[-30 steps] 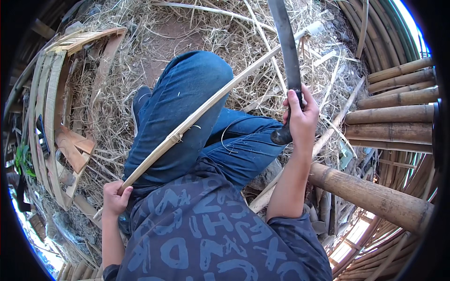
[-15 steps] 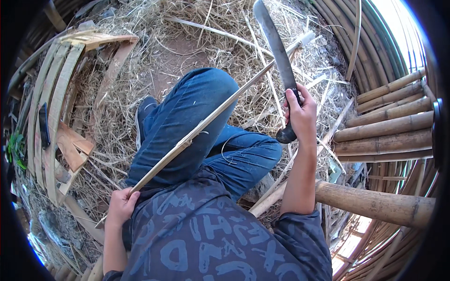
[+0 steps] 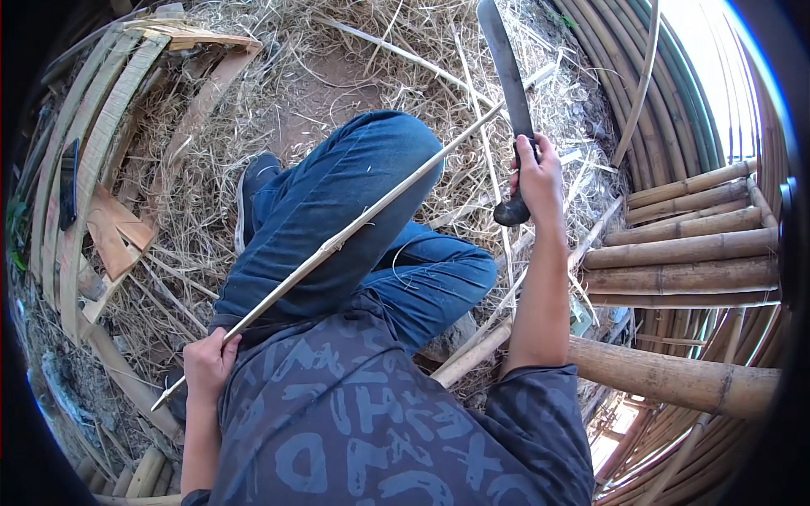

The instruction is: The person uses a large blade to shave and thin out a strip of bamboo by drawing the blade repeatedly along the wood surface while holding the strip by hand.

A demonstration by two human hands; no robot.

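Observation:
In my left hand (image 3: pixel 207 364), closed at the lower left by my hip, is the near end of a long split bamboo strip (image 3: pixel 329 246). The strip slants up and right across my raised thigh, with a knotty node about midway. My right hand (image 3: pixel 538 179) is wrapped round the dark handle of a machete (image 3: pixel 504 67), whose long blade points up and away from me. Near the blade's lower part lies the far tip of the strip; whether the two touch I cannot tell. My jeans-clad legs (image 3: pixel 337 181) are folded beneath the strip.
Dry shavings (image 3: pixel 422 84) litter the ground. To the left stands a wooden slatted frame (image 3: pixel 114 139) with a dark phone (image 3: pixel 69 185) on it. A bamboo rack (image 3: pixel 683 244) and a thick bamboo pole (image 3: pixel 675 375) lie at the right, below bundled bamboo poles (image 3: pixel 641 110).
The strip has shifted slightly down and left, showing more of its near end past my left hand. My right hand and the machete have moved a little up. The view has shifted slightly.

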